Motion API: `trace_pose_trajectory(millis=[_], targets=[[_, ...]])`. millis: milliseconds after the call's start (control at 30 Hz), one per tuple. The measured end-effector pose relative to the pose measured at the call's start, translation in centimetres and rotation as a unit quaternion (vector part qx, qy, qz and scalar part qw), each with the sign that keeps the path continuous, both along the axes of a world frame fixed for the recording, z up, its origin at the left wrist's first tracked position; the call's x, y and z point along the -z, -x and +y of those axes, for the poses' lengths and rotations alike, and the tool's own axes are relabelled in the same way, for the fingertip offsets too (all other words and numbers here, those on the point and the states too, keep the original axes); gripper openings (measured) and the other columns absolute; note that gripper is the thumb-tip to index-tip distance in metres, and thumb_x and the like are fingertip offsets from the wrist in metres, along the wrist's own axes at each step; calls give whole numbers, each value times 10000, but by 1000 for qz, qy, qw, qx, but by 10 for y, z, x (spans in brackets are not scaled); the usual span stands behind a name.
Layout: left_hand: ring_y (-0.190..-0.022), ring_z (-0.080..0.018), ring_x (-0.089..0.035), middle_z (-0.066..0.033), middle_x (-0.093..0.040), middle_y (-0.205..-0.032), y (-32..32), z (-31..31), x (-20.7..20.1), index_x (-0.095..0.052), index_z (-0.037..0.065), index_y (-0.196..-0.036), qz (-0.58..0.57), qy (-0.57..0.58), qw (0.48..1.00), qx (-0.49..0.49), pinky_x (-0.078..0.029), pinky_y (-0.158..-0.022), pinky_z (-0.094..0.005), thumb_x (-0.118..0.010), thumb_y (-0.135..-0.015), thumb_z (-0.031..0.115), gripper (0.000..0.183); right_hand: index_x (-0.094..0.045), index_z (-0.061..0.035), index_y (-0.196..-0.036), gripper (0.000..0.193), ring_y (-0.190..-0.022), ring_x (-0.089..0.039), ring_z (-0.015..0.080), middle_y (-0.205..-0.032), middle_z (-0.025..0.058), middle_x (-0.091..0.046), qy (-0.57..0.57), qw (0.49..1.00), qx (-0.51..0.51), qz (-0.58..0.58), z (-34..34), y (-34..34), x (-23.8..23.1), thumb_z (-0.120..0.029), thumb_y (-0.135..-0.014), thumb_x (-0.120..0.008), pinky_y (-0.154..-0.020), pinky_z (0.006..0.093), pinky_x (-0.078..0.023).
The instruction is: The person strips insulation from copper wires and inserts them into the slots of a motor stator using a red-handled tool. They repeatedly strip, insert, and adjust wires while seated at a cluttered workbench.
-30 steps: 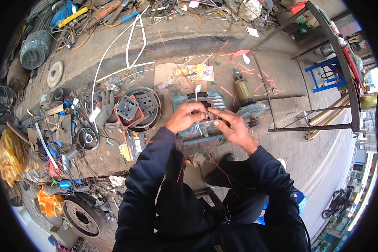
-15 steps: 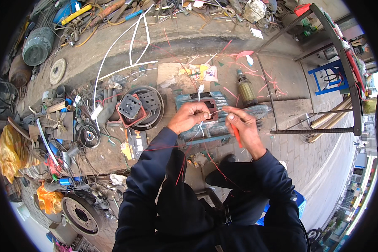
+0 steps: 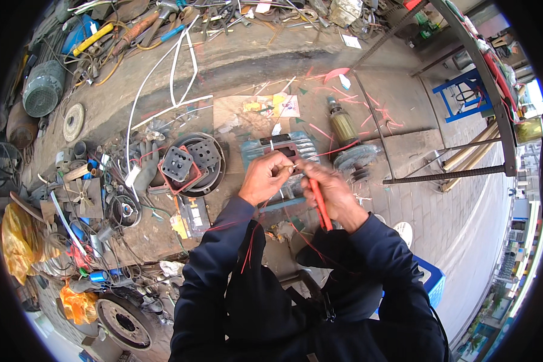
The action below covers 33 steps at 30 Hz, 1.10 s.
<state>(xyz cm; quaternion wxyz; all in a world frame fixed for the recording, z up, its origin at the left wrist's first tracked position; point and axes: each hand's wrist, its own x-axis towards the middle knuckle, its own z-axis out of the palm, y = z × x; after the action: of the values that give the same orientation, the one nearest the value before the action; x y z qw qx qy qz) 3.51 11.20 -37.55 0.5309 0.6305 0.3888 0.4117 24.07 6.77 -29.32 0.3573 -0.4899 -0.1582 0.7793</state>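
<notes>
My left hand (image 3: 265,180) is closed in a pinch on a thin wire, over the near part of a blue-grey electric motor (image 3: 306,145) with a finned body. My right hand (image 3: 338,197) grips red-handled pliers (image 3: 321,207); their jaws are hidden behind its fingers. Both hands' fingertips almost meet above the motor's open, reddish terminal box (image 3: 291,149). A red wire (image 3: 339,149) runs from the right fingertips toward the upper right. Other thin red wires (image 3: 304,236) hang down over my legs.
Left of the motor lie a round metal housing (image 3: 222,166) and a grey terminal block (image 3: 178,163). Beyond it are a wound rotor (image 3: 342,128) and cardboard (image 3: 229,114). Tools and cables crowd the far and left sides. A metal frame (image 3: 446,175) stands at right.
My right hand has turned and come closer to the left fingertips, so more of the red pliers shows. The left hand keeps its pinch. The whole view has shifted slightly.
</notes>
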Motion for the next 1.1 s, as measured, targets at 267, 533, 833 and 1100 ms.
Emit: trace_pose_trajectory(millis=[267, 533, 833, 1100], targets=[[-589, -99, -550, -41, -613, -776, -8, -7, -5, -672, 21, -899, 23, -48, 998, -34, -438, -538, -301, -726, -907, 10, 55, -661, -132, -1293, 307, -590, -548, 138, -821, 3, -611, 64, 988, 133, -47, -2, -3, 1, -283, -1027, -693, -503, 294, -427], [-580, -163, -593, -62, -626, -791, -9, -8, -7, -662, 35, -871, 70, -79, 994, -42, -467, -549, -326, -724, -889, 9, 70, -675, -120, -1271, 297, -597, -577, 145, -831, 25, -658, 37, 989, 84, -116, -3, -2, 7, -266, -1015, -714, -495, 298, -439], [-585, -167, -603, -72, -625, -792, -11, -9, -7, -651, 34, -875, 72, -89, 992, -56, -475, -554, -319, -733, -897, 15, 87, -673, -78, -1307, 346, -561, -575, 116, -827, 33, -674, 28, 997, 40, -67, -5, 10, 7, -248, -1012, -734, -467, 268, -443], [-641, -144, -599, -65, -645, -824, -7, -6, 2, -692, 24, -954, 20, -53, 997, -43, -483, -598, -307, -740, -923, 14, 59, -622, -37, -1458, 419, -667, -572, 79, -832, -2, -627, -145, 971, -120, -149, -20, -28, 10, -199, -1071, -647, -609, 235, -457]])
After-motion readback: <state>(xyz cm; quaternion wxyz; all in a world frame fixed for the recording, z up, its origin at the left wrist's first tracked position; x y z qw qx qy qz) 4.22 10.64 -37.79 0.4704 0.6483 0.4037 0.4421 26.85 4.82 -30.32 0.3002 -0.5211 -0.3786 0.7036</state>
